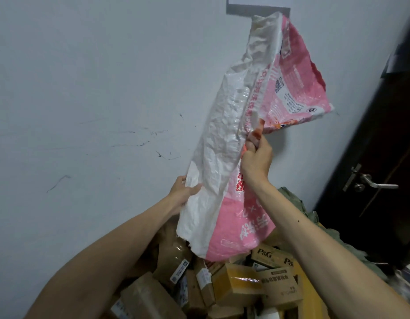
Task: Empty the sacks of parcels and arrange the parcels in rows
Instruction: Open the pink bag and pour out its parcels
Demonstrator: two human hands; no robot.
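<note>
Nearest, at the bottom of the view, a loose heap of parcels (222, 288) lies jumbled, not in rows: a brown taped box (148, 298) at the left, a yellow box (236, 280) in the middle, a carton marked P&G (272, 257) just behind it, and several packets with white labels between them. What the heap lies on cannot be seen. Two bare forearms reach up and away over the heap. The left hand (182, 194) holds the white side edge of the sack (222, 157), thumb in front and fingers hidden behind the cloth. The right hand (257, 157), higher up, is clenched in a fist round a gathered fold near the middle of the sack. The sack is pink and white woven plastic with red and white print; it hangs limp and slanted, its upper end high to the right and its frayed lower end just above the parcels. To the right of the right forearm lies a crumpled green sack (298, 203). Behind everything stands a pale wall (84, 88) with dark scuff marks, and at the far right a dark door (383, 146) with a metal lever handle (374, 184).
</note>
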